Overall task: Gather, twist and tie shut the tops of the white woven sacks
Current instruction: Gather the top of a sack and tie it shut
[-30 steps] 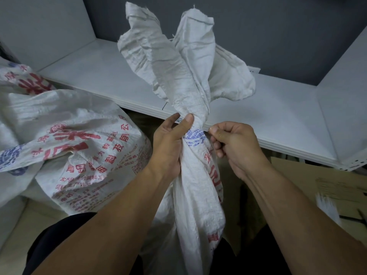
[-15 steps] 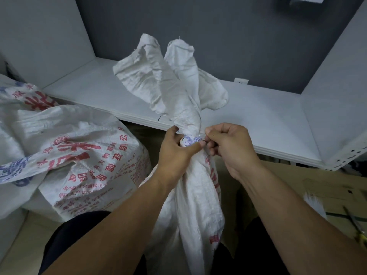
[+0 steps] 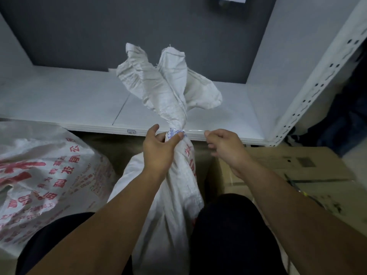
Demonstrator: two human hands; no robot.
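Hands apart. Your left hand grips the twisted neck of the white woven sack, thumb pressed against the blue print at the pinch point. Your right hand sits off to the right of the neck, not touching the sack, fingers curled tight; whether they pinch a tie is too fine to make out. Sack stands upright between your knees, body below the left hand, loose top flaring above it in front of the white shelf. Second printed sack lies to the left, well apart. Flat cardboard to the right.
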